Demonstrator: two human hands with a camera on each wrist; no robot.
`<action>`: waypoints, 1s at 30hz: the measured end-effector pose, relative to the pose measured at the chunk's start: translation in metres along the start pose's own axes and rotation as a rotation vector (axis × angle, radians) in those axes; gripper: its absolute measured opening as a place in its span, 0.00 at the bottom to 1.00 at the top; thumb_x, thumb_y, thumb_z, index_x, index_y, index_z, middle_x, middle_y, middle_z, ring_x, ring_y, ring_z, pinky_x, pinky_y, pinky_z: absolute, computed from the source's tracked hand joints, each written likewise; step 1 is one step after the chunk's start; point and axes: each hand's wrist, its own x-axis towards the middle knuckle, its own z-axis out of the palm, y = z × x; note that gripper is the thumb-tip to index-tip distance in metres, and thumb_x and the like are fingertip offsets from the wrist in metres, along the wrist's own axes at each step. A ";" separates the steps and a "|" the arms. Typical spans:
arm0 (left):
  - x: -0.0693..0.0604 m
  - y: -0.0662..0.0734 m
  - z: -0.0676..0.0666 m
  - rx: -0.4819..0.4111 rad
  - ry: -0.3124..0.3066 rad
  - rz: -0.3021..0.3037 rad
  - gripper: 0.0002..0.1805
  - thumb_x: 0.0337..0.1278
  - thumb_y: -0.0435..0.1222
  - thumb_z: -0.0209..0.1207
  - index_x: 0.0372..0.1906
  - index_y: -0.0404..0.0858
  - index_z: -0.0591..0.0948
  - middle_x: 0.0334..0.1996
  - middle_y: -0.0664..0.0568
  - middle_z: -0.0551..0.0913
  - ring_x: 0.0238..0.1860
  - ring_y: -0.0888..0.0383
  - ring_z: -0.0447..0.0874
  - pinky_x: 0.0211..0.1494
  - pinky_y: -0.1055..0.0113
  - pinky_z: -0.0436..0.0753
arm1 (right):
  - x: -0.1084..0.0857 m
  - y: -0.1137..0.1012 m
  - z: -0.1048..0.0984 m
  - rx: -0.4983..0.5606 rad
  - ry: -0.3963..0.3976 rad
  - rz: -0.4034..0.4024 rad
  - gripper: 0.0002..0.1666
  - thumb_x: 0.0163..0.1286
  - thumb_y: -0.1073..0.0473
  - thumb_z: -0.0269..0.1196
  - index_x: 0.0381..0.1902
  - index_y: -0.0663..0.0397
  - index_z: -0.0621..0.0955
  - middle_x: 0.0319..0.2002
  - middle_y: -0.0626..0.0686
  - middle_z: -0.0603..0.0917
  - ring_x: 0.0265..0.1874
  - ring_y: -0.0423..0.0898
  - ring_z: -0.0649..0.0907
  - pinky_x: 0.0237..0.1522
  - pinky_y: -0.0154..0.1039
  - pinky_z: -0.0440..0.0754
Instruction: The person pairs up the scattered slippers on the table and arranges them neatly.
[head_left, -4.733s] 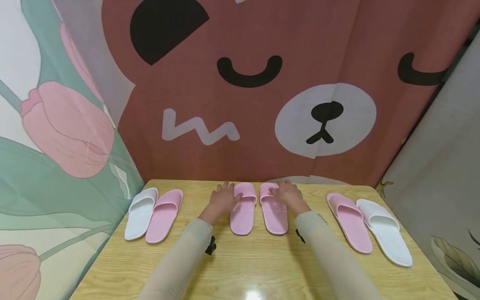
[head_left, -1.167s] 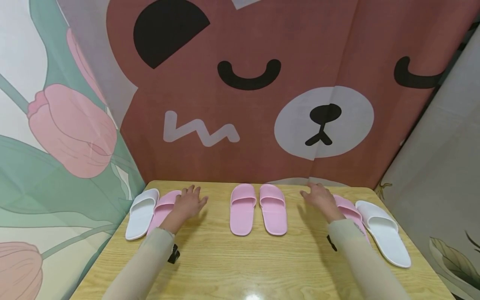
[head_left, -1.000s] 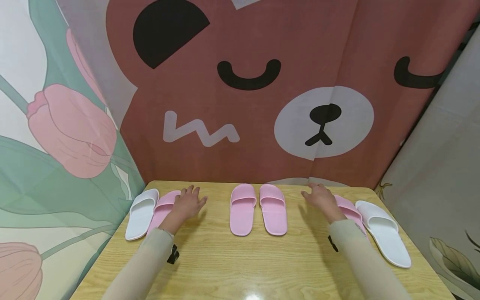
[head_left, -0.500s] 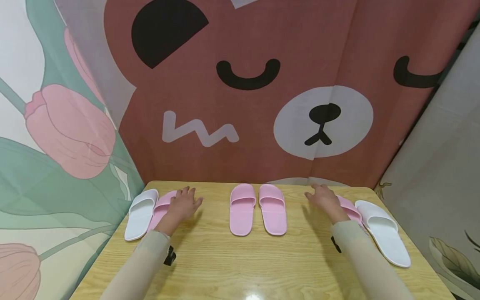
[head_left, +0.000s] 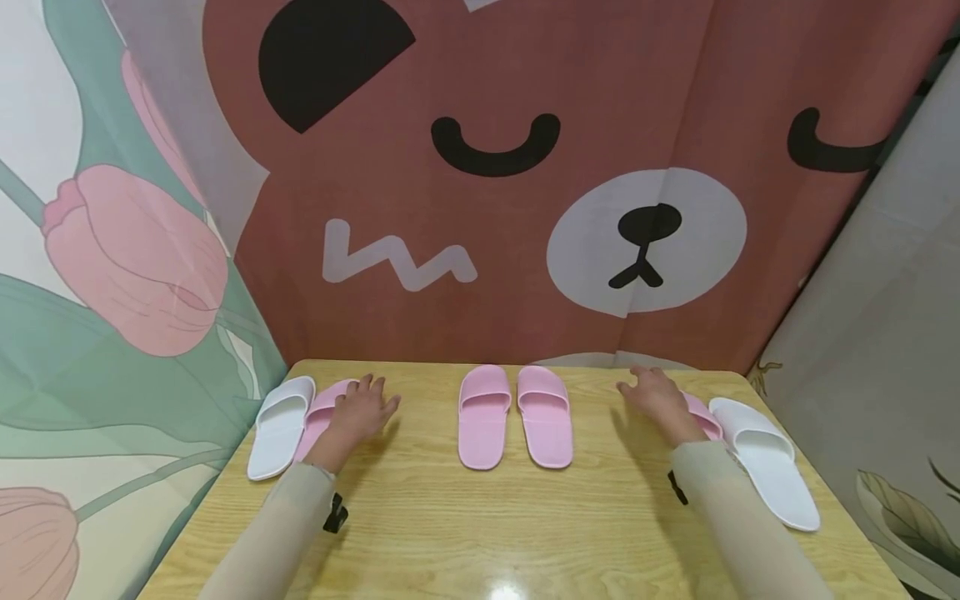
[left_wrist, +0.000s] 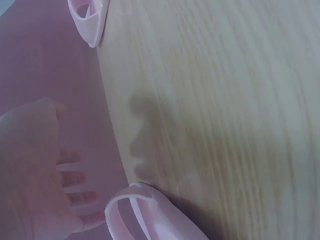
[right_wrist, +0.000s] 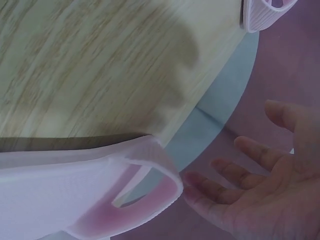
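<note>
Two pink slippers (head_left: 483,425) lie side by side at the middle of the wooden table, toes toward the back. My left hand (head_left: 362,410), fingers spread, hovers over the right side of the left pink slipper (head_left: 318,417) and hides part of it. In the left wrist view, that hand (left_wrist: 40,175) holds nothing. My right hand (head_left: 660,396) hangs with loosely bent fingers beside the right pink slipper (head_left: 705,417), mostly hidden by my wrist and sleeve. The right wrist view puts its fingertips (right_wrist: 192,181) close to that slipper's toe strap (right_wrist: 150,195); whether they touch, I cannot tell.
A white slipper (head_left: 281,429) lies outside the left pink one, and another white slipper (head_left: 776,467) outside the right pink one. Behind the table (head_left: 480,533) hangs a brown curtain (head_left: 375,325) with a bear print. Printed curtains (head_left: 135,400) flank both sides.
Both hands have left the middle pink pair and moved outward to the outer pink slippers. Over the last second they drift slightly farther apart. The slippers keep their places.
</note>
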 end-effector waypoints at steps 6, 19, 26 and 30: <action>-0.001 -0.006 0.001 -0.009 0.006 -0.008 0.37 0.76 0.54 0.44 0.75 0.31 0.63 0.73 0.29 0.60 0.72 0.28 0.57 0.68 0.31 0.62 | -0.001 0.006 0.001 -0.016 0.007 -0.008 0.39 0.78 0.45 0.50 0.73 0.71 0.64 0.70 0.79 0.59 0.67 0.77 0.63 0.65 0.71 0.65; -0.004 -0.015 -0.001 -0.024 0.033 -0.020 0.37 0.75 0.53 0.46 0.73 0.28 0.65 0.72 0.28 0.61 0.71 0.28 0.57 0.68 0.30 0.60 | -0.002 0.015 -0.001 -0.038 0.007 0.000 0.40 0.77 0.45 0.51 0.72 0.73 0.64 0.69 0.80 0.60 0.66 0.76 0.65 0.64 0.68 0.67; -0.004 -0.021 0.000 -0.025 0.041 -0.030 0.37 0.75 0.53 0.47 0.72 0.27 0.65 0.71 0.27 0.62 0.71 0.28 0.57 0.68 0.30 0.59 | -0.005 0.020 -0.002 -0.040 0.004 0.015 0.40 0.76 0.45 0.51 0.72 0.72 0.63 0.68 0.80 0.60 0.66 0.78 0.64 0.64 0.69 0.67; -0.004 -0.024 0.000 -0.020 0.038 -0.037 0.37 0.75 0.53 0.46 0.72 0.27 0.64 0.72 0.27 0.61 0.72 0.27 0.56 0.69 0.30 0.58 | -0.007 0.025 -0.003 -0.039 -0.003 0.021 0.41 0.77 0.44 0.51 0.72 0.73 0.63 0.68 0.80 0.60 0.66 0.78 0.64 0.64 0.70 0.66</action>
